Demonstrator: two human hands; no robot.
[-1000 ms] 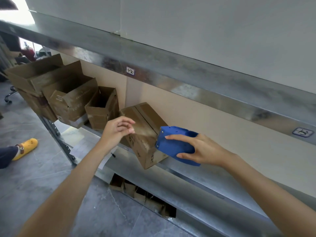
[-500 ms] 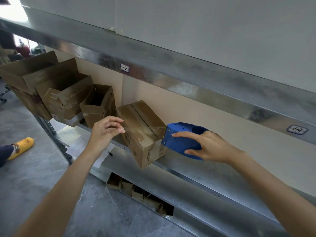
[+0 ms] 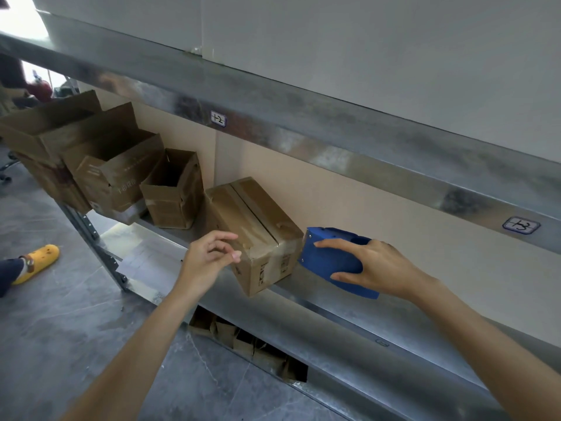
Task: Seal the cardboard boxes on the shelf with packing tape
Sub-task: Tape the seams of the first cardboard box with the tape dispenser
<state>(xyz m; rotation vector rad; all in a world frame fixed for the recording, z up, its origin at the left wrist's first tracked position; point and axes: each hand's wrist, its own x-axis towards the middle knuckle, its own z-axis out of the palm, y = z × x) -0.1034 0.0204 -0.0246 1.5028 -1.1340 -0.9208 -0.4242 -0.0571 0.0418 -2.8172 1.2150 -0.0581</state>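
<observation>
A person's two bare hands work at a metal shelf (image 3: 367, 305) running from the left edge to the lower right of the frame. One closed cardboard box (image 3: 258, 220) sits at centre frame, flaps down, with glossy tape showing across its top. Its long axis runs from the lower centre up and to the left, into the shelf; the flap seam follows that line, and the near end juts out past the shelf's front edge.

The right hand (image 3: 376, 265), right of centre, grips one blue tape dispenser (image 3: 328, 256), index finger stretched along its top and thumb beneath. The dispenser's front end points left at the box's right-hand corner, just beside it; contact cannot be told.

The left hand (image 3: 208, 258), at centre, holds nothing, its fingers loosely curled at the box's near left corner.

At least four open boxes (image 3: 115, 171) crowd the shelf in the upper left. Two handwritten labels (image 3: 218, 118) mark the beam above. One yellow shoe (image 3: 38, 262) stands on the grey floor at the left edge.
</observation>
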